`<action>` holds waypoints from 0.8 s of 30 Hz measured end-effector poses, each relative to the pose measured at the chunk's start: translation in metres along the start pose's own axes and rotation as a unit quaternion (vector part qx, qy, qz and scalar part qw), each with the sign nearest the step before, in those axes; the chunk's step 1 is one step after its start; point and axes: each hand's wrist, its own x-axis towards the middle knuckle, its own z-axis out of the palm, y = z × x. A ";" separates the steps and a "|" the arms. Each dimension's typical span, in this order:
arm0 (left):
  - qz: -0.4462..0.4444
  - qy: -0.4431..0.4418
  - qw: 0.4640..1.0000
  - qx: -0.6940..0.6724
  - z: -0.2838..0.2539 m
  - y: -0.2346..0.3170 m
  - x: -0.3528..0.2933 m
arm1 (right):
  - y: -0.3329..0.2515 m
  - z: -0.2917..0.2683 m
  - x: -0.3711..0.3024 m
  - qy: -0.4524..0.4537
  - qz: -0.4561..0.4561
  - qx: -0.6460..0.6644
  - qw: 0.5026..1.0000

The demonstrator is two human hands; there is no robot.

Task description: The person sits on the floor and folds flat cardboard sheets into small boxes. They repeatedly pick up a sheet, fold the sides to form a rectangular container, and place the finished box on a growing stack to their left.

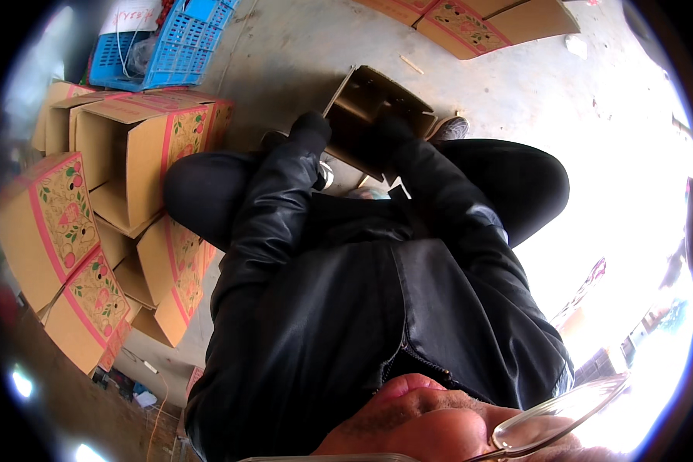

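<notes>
A small open cardboard box stands between my feet, its inside in shadow. My left hand, dark in a black glove or cuff, is at the box's left edge; its fingers do not show. Into the box's right side reaches my right hand, almost lost in the dark there. Whether either hand grips the cardboard cannot be made out. Both arms wear black leather-like sleeves, and my knees are spread to either side.
Several open cartons with pink fruit prints are piled at my left. Behind them stands a blue plastic crate with things in it. Another printed carton lies ahead on the concrete floor. Glare washes out the right side.
</notes>
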 end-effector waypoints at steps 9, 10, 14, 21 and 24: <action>-0.028 -0.037 0.997 -0.059 -0.010 0.022 -0.012 | 0.015 0.003 0.002 -0.018 -0.013 -0.009 1.000; -0.018 -0.043 0.997 -0.058 -0.011 0.022 -0.012 | 0.017 0.004 0.004 -0.019 -0.011 -0.005 1.000; -0.047 -0.069 0.994 -0.063 -0.021 0.026 -0.013 | 0.020 0.006 0.006 -0.022 -0.015 0.001 1.000; -0.060 -0.036 0.995 -0.073 -0.013 0.026 -0.014 | 0.019 0.003 0.008 -0.027 -0.029 0.005 0.999; -0.047 -0.053 0.996 -0.054 -0.010 0.030 -0.011 | 0.018 0.000 0.007 -0.023 -0.027 0.010 0.999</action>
